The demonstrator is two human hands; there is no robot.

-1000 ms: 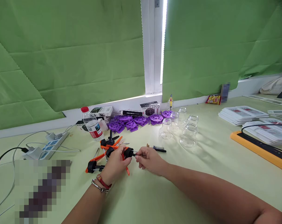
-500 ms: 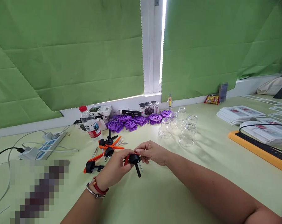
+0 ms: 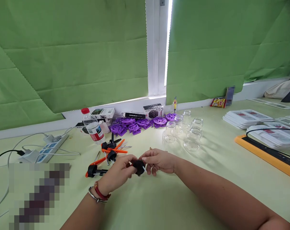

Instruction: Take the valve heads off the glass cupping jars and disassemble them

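Well to the left of the left hand (image 3: 122,171) lies a long white power strip (image 3: 51,147) with blue socket faces, pale cables looping over it. Nearer that hand, beyond it and a little left, a clear plastic bottle (image 3: 94,129) stands upright, smooth-walled, with a ridged red cap and a printed label. The wrist wears a thin silvery bracelet (image 3: 94,197) and a red band (image 3: 101,191).

Just beside and beyond the left hand's knuckles lies a loose tangle of black and orange pieces (image 3: 112,155): stubby round black bodies, flat tapering orange strips, slim shiny metal rods. The left hand itself is closed, thumb and fingers pinching a round matte black part (image 3: 139,168) with a bright metal rod sticking out; this part sits between the two hands. Farther beyond them stretches a row of purple openwork pieces (image 3: 142,123), disc-shaped and spoked.

The right hand (image 3: 160,161) has its fingers curled in at the part's right edge; whether they grip it, I cannot tell. Beyond and to the right of that hand stand clear see-through jars (image 3: 193,139), narrow-necked and flared below. Well to its right are stacked flat white cards (image 3: 238,118) and a long orange-and-black bar (image 3: 260,153).
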